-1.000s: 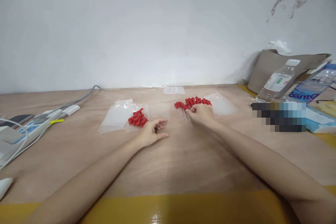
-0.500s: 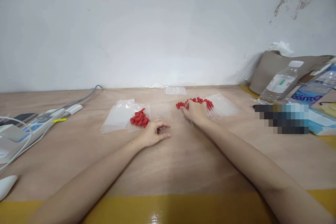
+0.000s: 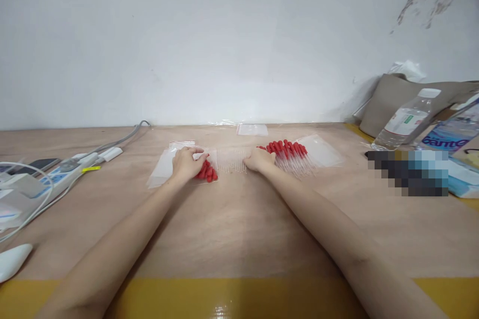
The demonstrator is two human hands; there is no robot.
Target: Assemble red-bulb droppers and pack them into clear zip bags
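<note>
My left hand (image 3: 184, 163) is over a small heap of red rubber bulbs (image 3: 209, 174) on clear plastic bags. Its thumb and fingers are pinched around one bulb, whose red tip shows at the fingertips. My right hand (image 3: 260, 159) is closed at the right end of a row of thin clear tubes (image 3: 230, 159), its fingertips on a tube there. Just right of that hand, several droppers (image 3: 294, 157), clear tubes with red bulbs on top, lie side by side, partly on another plastic bag (image 3: 324, 152).
White zip bags (image 3: 159, 169) lie under the heap, and one more bag (image 3: 252, 130) is near the wall. At left are a power strip (image 3: 56, 179) with cables and a white object (image 3: 15, 261). Water bottles (image 3: 406, 122), a grey bag (image 3: 377, 104) and a blurred patch are at right.
My left hand has moved left and away from me onto the red bulbs. My right hand has moved left from the droppers to the row of tubes. The view has shifted slightly.
</note>
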